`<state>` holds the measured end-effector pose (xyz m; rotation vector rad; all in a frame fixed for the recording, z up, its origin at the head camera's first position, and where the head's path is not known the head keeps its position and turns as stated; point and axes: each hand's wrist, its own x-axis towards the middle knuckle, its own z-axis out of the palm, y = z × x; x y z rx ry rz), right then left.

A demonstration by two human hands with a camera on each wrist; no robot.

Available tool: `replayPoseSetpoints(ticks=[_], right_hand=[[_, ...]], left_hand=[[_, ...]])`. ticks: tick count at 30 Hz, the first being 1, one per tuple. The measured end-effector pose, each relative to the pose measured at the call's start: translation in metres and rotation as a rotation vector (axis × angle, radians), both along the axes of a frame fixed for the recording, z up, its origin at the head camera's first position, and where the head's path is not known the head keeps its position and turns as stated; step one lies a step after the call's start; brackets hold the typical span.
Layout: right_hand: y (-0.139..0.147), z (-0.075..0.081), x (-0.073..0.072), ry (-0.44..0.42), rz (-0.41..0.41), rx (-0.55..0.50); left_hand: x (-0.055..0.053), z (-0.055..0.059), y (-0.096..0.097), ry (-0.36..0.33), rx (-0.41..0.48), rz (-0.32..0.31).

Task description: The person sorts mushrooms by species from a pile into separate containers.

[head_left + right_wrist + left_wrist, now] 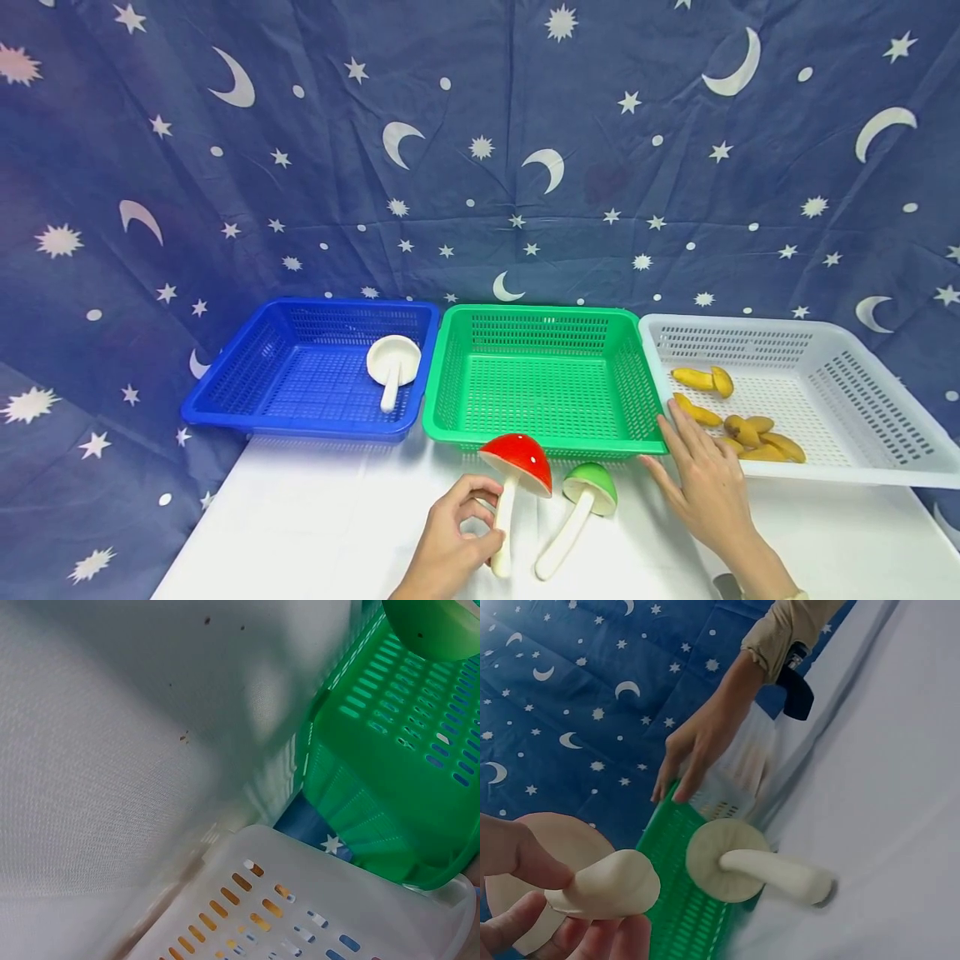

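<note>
My left hand (455,535) pinches the white stem of a toy mushroom with a red, white-dotted cap (519,460), held upright with a slight tilt before the green basket (536,442). In the left wrist view its pale stem (611,885) sits between thumb and fingers. Just right of it a green-capped toy mushroom (592,483) lies with its stem toward me. My right hand (705,483) rests with extended fingers where the green basket meets the white basket (847,475); it holds nothing. The right wrist view shows both basket walls close up.
At the left a blue basket (307,429) holds a white mushroom-shaped piece (393,362). Several yellow-brown mushrooms (765,448) lie inside the white basket. The three baskets stand side by side on a white-covered table (315,517), against a blue star-patterned cloth (480,192).
</note>
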<state>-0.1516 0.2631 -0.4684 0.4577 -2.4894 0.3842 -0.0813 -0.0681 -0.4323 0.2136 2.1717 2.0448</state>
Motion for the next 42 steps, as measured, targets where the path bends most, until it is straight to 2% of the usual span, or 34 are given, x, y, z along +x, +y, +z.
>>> replayPoseSetpoints(ticks=[7,13,23,33,42], right_hand=[[0.0,-0.001,0.0,0.021,0.003,0.004],[0.001,-0.002,0.0,0.035,0.01,-0.001],[0.001,-0.002,0.0,0.041,0.01,0.006],[0.001,-0.003,0.0,0.043,0.014,0.0],[0.002,-0.003,-0.001,0.047,0.016,-0.001]], left_hand=[[-0.004,0.014,-0.013,0.031,-0.011,0.038],[-0.01,0.024,-0.026,0.041,-0.035,0.108],[-0.024,0.035,-0.05,0.085,-0.023,0.225],[-0.037,0.042,-0.072,0.124,-0.051,0.273],[-0.052,0.048,-0.091,0.144,-0.119,0.313]])
